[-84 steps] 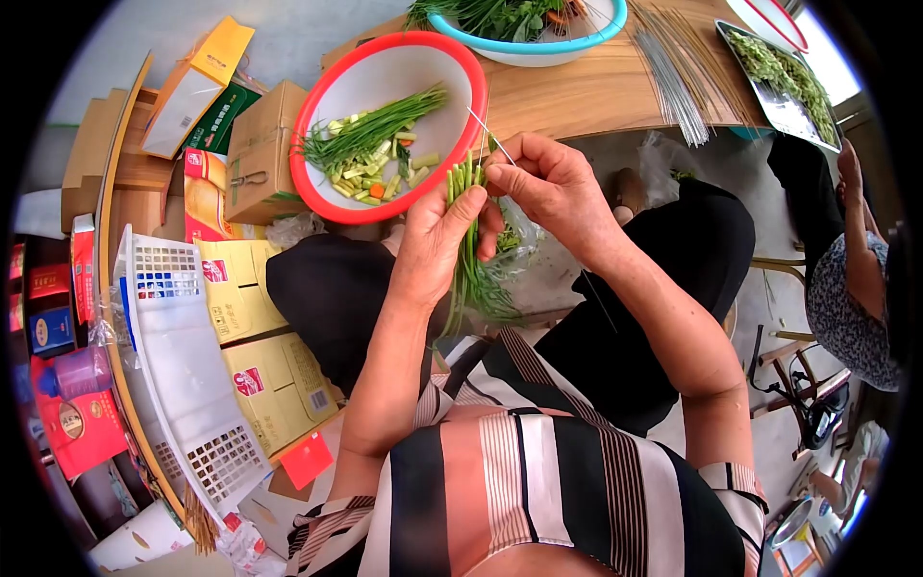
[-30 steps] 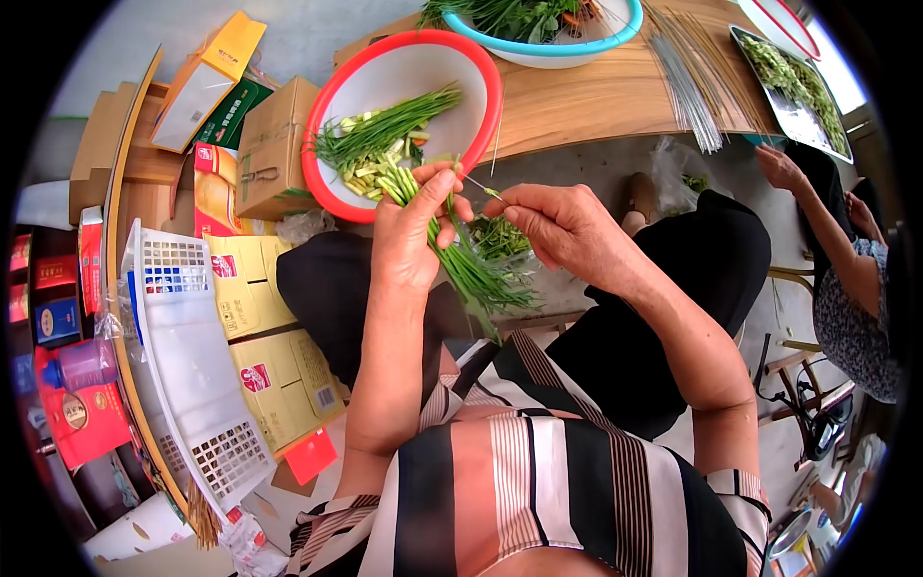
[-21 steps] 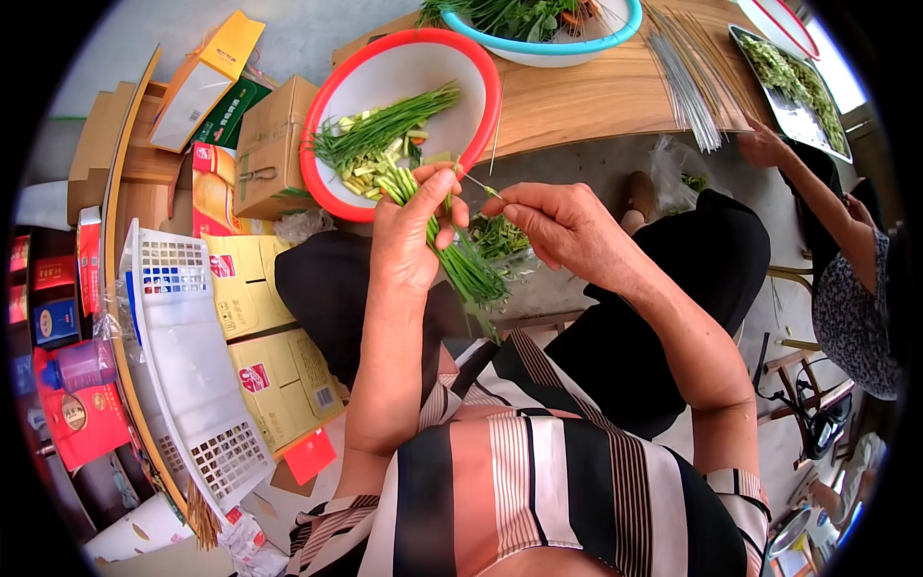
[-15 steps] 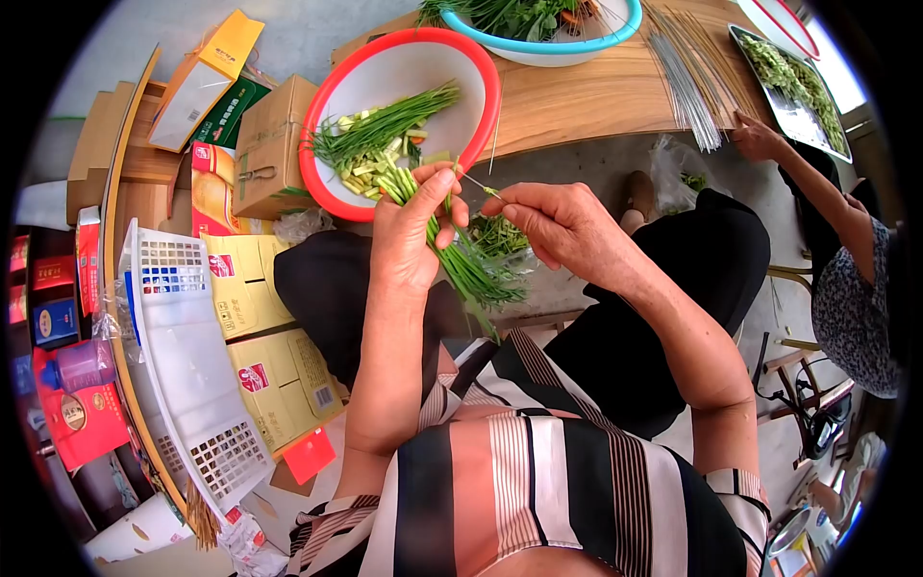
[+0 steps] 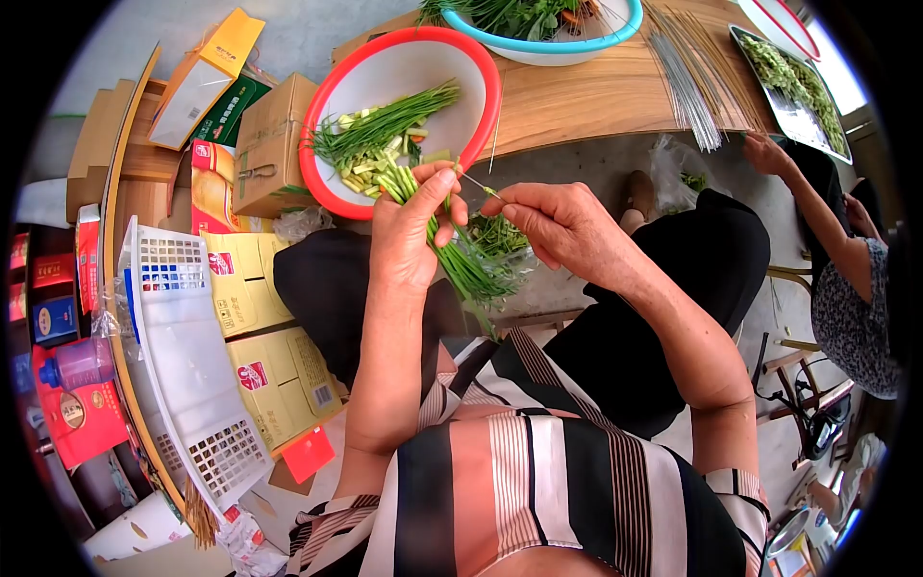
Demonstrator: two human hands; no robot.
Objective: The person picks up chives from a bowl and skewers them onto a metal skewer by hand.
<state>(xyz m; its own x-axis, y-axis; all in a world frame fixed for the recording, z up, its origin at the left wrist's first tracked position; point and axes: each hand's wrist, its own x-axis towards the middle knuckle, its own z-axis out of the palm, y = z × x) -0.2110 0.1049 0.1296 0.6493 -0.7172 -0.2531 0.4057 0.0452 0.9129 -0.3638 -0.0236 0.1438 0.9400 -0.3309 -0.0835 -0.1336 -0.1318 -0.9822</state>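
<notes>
We curl our left hand (image 5: pixel 406 231) nearly closed around one bunch of green stems (image 5: pixel 461 262), near one red-rimmed bowl (image 5: pixel 433 69); our right hand (image 5: pixel 558 219) pinches one thin skewer (image 5: pixel 474 180), which spans the gap between our two hands, while one blue-rimmed bowl (image 5: pixel 524 43) sits on one wooden table (image 5: pixel 577 101)

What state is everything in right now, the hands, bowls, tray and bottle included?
Left hand, closed around green stems
Right hand, pinching a thin skewer
Red-rimmed bowl, part filled with long greens and cut pieces
Blue-rimmed bowl, holding leafy greens
Tray, loaded with greens
Loose skewers, lying on the table
Purple bottle, capped
</notes>
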